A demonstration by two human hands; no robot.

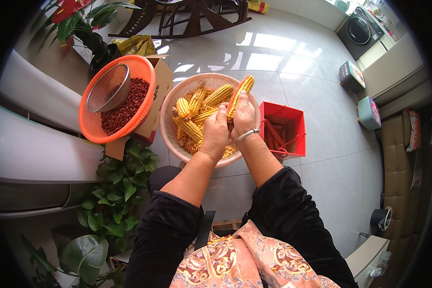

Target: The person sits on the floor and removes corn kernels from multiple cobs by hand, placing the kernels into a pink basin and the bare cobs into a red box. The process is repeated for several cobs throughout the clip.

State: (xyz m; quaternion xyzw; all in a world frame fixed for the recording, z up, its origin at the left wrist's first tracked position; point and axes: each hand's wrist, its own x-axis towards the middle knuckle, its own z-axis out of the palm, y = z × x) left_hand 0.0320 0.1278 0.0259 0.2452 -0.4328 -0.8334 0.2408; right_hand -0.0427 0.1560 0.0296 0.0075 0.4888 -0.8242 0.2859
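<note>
My right hand [245, 114] grips an ear of dried yellow corn [242, 91], its thumb lying along the kernels. At the lower end of the same ear, my left hand [216, 130] closes against it, thumb up. One side of the ear shows a reddish strip that looks bare of kernels. Both hands are over a pale pink plastic basket [168, 135]. Inside the basket lie several whole ears of corn [190, 127] and loose kernels [229, 150]. A bracelet circles my right wrist.
Right of the basket stands a red box [298, 134] holding reddish bare cobs [274, 135]. To the left, an orange colander [87, 126] with red beans [124, 111] and a metal sieve [117, 94] sits on a cardboard box [161, 77]. Leafy plants [120, 196] line the left.
</note>
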